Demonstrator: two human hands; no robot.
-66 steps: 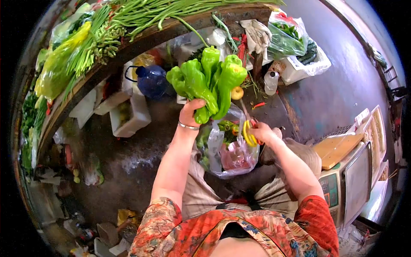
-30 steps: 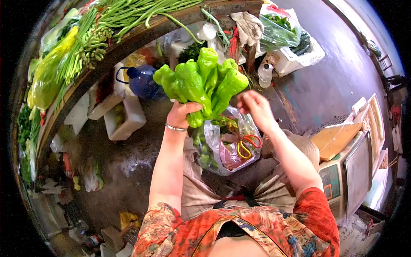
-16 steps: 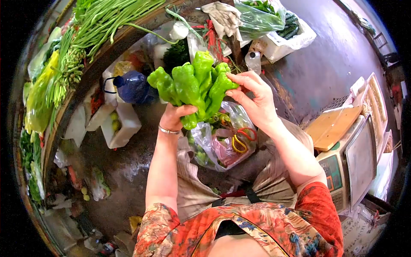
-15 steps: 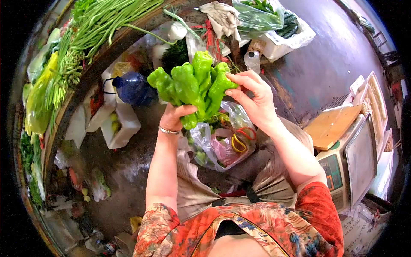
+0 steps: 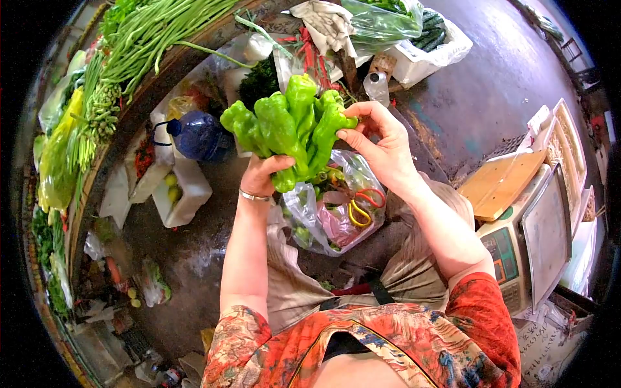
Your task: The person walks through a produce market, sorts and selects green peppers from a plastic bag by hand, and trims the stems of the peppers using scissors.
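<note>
A bunch of long, wrinkled green peppers (image 5: 279, 126) is gripped from below in my left hand (image 5: 261, 173), thumb across the front and a bracelet on the wrist. At the upper end of the rightmost pepper, my right hand (image 5: 383, 143) pinches with thumb and bent fingers. Beneath the peppers, a clear plastic bag (image 5: 301, 210) stands with its mouth spread. Scissors (image 5: 359, 210) with one red and one yellow handle loop lie over it, their blades partly hidden. More peppers and something pink show in the bag.
A shelf of long beans (image 5: 162, 39) and greens curves along the left. Below it are a blue jug (image 5: 202, 136) and white foam boxes (image 5: 184, 200). To the right stands a scale (image 5: 543, 239) beside a wooden board (image 5: 501, 184). A white crate (image 5: 420, 64) holds cucumbers.
My right fingertips have shifted slightly at the end of the rightmost pepper. The left hand keeps its hold on the bunch. The whole view has tilted a little.
</note>
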